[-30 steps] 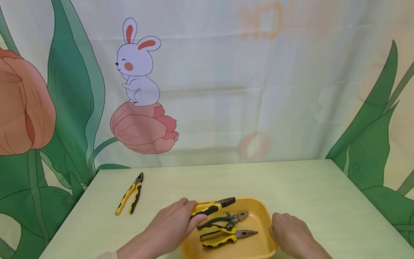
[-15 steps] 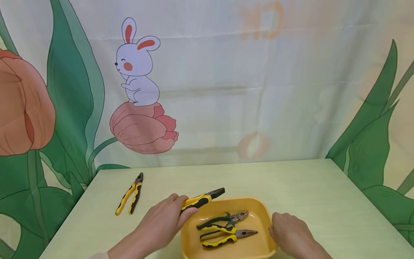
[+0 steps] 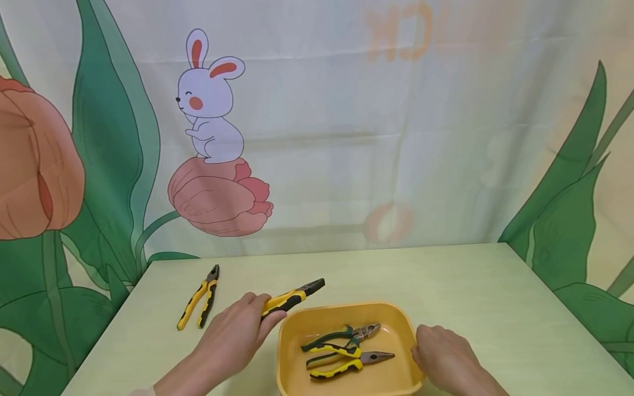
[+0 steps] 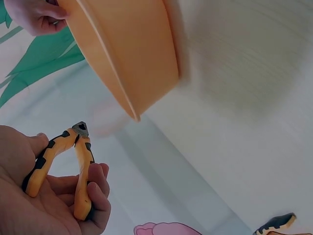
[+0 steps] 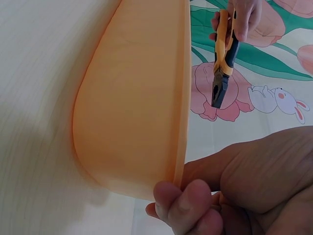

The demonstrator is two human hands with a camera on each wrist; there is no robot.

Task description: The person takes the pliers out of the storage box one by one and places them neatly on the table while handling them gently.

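My left hand (image 3: 230, 335) grips a pair of combination pliers (image 3: 284, 302) by its yellow and black handles, above the table and left of the basin. In the left wrist view the fingers curl round the spread handles of these pliers (image 4: 83, 152), the metal head pointing away from the palm. My right hand (image 3: 446, 355) pinches the right rim of a yellow plastic basin (image 3: 413, 335); in the right wrist view, thumb and fingers close over the basin's rim (image 5: 183, 122). Inside the basin lie green-handled pliers (image 3: 329, 336) and yellow-and-black long-nose pliers (image 3: 342, 366), the handles overlapping.
Another pair of yellow-and-black pliers (image 3: 200, 300) lies on the pale table (image 3: 470, 291) at the back left, handles spread. Behind the table's far edge hangs a curtain (image 3: 322, 165) printed with a rabbit and tulips.
My left hand has carried the held pliers left and slightly up, from over the basin to beyond its left rim. My right hand and the basin have stayed where they were.
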